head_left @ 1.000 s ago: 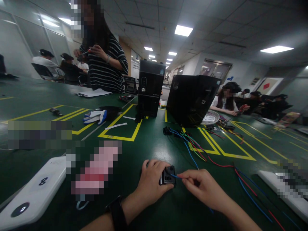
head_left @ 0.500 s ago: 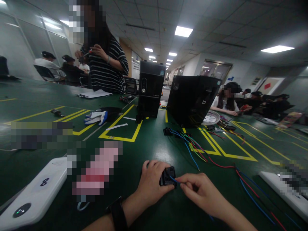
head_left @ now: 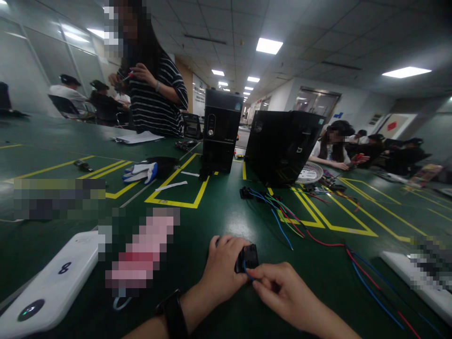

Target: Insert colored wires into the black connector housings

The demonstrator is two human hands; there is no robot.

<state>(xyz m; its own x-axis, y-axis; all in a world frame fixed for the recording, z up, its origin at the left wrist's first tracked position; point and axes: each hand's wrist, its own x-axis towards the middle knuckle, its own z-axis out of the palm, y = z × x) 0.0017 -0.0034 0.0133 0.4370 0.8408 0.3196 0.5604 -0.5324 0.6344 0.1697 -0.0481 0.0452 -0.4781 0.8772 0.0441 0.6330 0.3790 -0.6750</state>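
Note:
My left hand [head_left: 221,266] grips a small black plastic connector [head_left: 247,257] just above the green table [head_left: 219,212], fingers wrapped round it. My right hand [head_left: 282,289] pinches the end of a thin blue wire [head_left: 244,270] right at the connector's face. A black watch band [head_left: 173,313] sits on my left wrist. Beyond my hands lies a loose bundle of blue, green and red wires [head_left: 282,214] with small black plugs [head_left: 245,192].
Two black computer cases [head_left: 221,129] [head_left: 282,146] stand mid-table, with a white fan grille [head_left: 310,172], a white and blue glove [head_left: 139,172] and a white device [head_left: 49,287] around. A person in a striped shirt [head_left: 155,99] stands behind; others sit at right.
My right hand has moved left, closing the gap to the connector, and the blue wire's free stretch between hand and connector has shortened. My left hand stays put.

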